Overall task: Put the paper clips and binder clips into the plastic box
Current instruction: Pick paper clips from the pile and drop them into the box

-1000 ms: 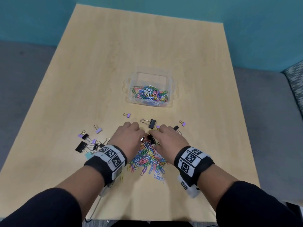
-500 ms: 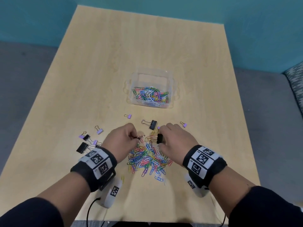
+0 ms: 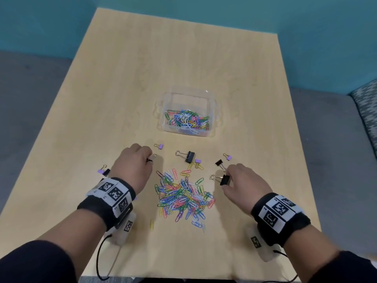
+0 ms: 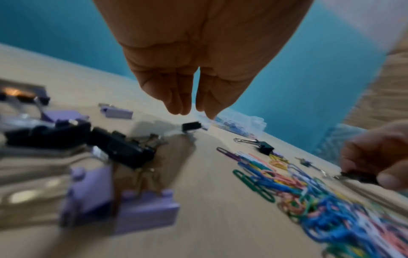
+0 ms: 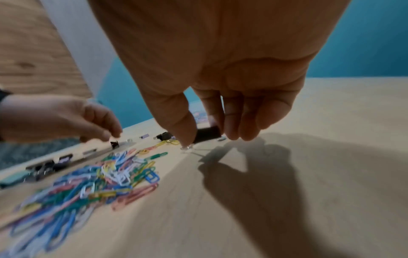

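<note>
Even overhead light, soft shadows on the table; head view sharp; wrist views motion-blurred, edge-warped.

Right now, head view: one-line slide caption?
Each hand pinches a black binder clip beside the paper clip pile; box holds only paper clips.

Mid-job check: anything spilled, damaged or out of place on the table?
Nothing damaged. A loose heap of paper clips and scattered binder clips lie on the table, outside the plastic box. One yellow paper clip lies apart from the heap, nearer the left wrist.
</note>
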`<act>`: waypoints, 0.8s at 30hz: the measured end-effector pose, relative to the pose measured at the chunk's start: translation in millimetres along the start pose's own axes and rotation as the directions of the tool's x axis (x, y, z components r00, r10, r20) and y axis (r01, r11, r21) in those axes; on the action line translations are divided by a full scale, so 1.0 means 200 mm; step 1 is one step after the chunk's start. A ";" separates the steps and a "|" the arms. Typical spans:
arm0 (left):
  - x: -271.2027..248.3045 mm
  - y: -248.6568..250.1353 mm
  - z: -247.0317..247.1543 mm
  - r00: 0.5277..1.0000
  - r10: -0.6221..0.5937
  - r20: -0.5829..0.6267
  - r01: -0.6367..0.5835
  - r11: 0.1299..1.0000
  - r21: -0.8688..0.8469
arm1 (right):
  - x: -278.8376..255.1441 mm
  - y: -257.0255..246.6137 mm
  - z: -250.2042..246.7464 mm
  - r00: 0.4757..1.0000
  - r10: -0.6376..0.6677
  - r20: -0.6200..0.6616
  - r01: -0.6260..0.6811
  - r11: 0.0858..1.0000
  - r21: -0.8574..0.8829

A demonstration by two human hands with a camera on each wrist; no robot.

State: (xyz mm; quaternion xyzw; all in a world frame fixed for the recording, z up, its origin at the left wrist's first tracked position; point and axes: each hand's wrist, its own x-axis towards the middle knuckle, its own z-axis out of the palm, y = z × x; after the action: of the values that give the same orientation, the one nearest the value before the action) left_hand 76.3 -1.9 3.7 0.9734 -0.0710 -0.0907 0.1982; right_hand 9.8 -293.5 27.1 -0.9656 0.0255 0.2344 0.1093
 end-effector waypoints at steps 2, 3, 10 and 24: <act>-0.04 0.03 0.01 0.993 0.118 -0.028 -0.117 0.993 0.035 | -0.02 -0.02 0.00 0.997 -0.062 -0.048 0.055 0.990 -0.127; -0.07 0.06 0.02 0.983 0.185 -0.011 -0.184 0.982 0.047 | -0.03 -0.05 0.00 0.989 -0.127 -0.076 0.112 0.977 -0.182; -0.14 0.24 0.17 0.847 0.456 0.272 -0.507 0.848 0.155 | 0.02 -0.28 0.09 0.916 -0.401 -0.029 0.376 0.880 -0.289; -0.13 0.31 0.16 0.790 0.484 0.377 -0.581 0.787 0.206 | -0.08 -0.32 0.16 0.937 -0.349 0.015 0.332 0.876 -0.349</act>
State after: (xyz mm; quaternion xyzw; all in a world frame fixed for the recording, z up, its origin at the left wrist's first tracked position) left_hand 38.8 -66.5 3.2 0.9049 -0.3888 -0.1666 0.0462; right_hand -12.2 -224.3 19.2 -0.9644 -0.1834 0.1890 -0.0236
